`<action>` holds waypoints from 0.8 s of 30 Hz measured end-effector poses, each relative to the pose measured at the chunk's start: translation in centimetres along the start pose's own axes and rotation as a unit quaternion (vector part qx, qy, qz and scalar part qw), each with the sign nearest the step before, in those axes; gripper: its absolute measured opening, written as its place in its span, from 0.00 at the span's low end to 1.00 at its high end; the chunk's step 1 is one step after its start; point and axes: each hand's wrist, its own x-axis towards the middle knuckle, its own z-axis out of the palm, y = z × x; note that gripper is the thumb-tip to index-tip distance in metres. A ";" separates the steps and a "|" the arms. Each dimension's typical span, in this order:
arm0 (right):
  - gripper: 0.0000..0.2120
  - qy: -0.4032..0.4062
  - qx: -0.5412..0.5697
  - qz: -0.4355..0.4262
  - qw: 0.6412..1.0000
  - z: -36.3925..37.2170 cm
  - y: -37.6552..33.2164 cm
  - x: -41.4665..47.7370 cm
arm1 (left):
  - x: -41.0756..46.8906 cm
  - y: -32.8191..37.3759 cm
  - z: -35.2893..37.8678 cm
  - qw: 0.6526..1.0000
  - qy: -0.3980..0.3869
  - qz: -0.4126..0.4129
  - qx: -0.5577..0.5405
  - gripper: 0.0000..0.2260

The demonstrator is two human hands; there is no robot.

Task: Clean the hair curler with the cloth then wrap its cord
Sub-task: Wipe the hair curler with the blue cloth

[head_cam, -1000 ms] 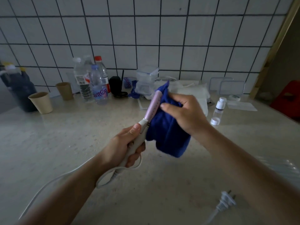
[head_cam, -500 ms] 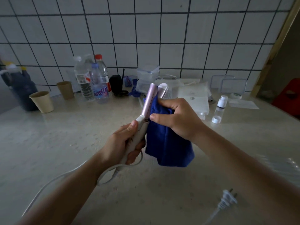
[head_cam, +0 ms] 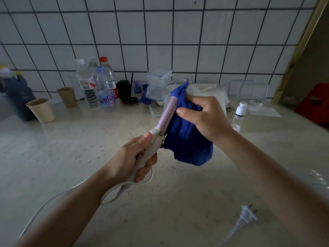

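My left hand [head_cam: 135,157] grips the white handle of the hair curler [head_cam: 166,118], whose pink barrel points up and away from me above the counter. My right hand [head_cam: 204,118] holds the blue cloth [head_cam: 187,139] bunched against the right side of the barrel, thumb pressing on it; the cloth covers the barrel's tip and hangs down below my hand. The white cord [head_cam: 114,195] loops from the handle's base and trails off to the lower left. Its plug [head_cam: 247,215] lies loose on the counter at lower right.
Along the tiled wall stand several plastic bottles [head_cam: 105,91], two paper cups [head_cam: 41,110], a dark jug [head_cam: 16,97], stacked clear containers [head_cam: 158,82], white bags [head_cam: 210,91] and a small white-capped bottle [head_cam: 239,113]. The stone counter [head_cam: 71,148] spreads around my hands.
My right hand slid the cloth down the barrel, exposing its tip, then back up over the tip. My left hand kept its grip on the handle.
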 end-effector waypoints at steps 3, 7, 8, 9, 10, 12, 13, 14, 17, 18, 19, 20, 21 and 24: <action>0.07 -0.065 -0.002 0.013 0.998 2.7 -0.1 -1.0 | 0.0 -0.1 -0.6 0.999 0.040 -0.003 -0.020 0.22; 0.11 -0.068 0.029 0.017 0.997 3.1 -0.2 -1.4 | -0.1 0.0 -0.9 0.999 0.050 0.007 -0.013 0.21; 0.11 -0.058 0.028 0.011 0.998 3.2 -0.1 -1.5 | -0.1 0.0 -1.0 0.999 0.045 0.009 -0.012 0.20; 0.12 -0.044 0.032 0.008 0.998 3.4 0.0 -1.8 | -0.1 0.1 -1.0 0.999 0.041 0.011 -0.006 0.20; 0.13 -0.030 0.034 0.005 0.999 3.7 0.1 -2.1 | 0.0 0.2 -1.0 0.999 0.039 0.016 0.008 0.20; 0.14 -0.009 0.019 -0.005 1.000 4.2 0.3 -2.8 | 0.1 0.3 -0.8 0.997 0.044 0.029 0.048 0.21; 0.12 0.002 0.007 -0.008 1.000 4.2 0.4 -3.2 | 0.1 0.3 -0.6 0.996 0.048 0.032 0.064 0.21; 0.09 0.012 -0.006 -0.011 1.000 4.0 0.6 -3.6 | 0.1 0.3 -0.4 0.995 0.051 0.034 0.074 0.21; 0.13 0.054 -0.053 -0.017 0.997 3.1 1.0 -5.1 | 0.0 0.0 0.1 0.993 0.035 0.032 0.104 0.25; 0.13 0.061 -0.063 -0.011 0.996 2.8 1.1 -5.7 | -0.1 0.0 0.2 0.992 0.024 0.028 0.118 0.25; 0.13 0.063 -0.070 -0.007 0.995 2.3 1.1 -6.3 | -0.1 -0.1 0.2 0.991 0.014 0.025 0.134 0.25; 0.13 0.072 -0.078 -0.001 0.994 1.8 1.0 -6.8 | -0.2 -0.1 0.1 0.988 0.005 0.023 0.150 0.23; 0.13 0.089 -0.081 0.012 0.993 1.1 0.9 -7.1 | -0.3 0.0 0.0 0.986 -0.003 0.023 0.166 0.21; 0.17 0.146 -0.096 0.047 0.984 -1.8 0.8 -7.3 | -1.3 0.2 -1.0 0.982 -0.017 0.026 0.187 0.17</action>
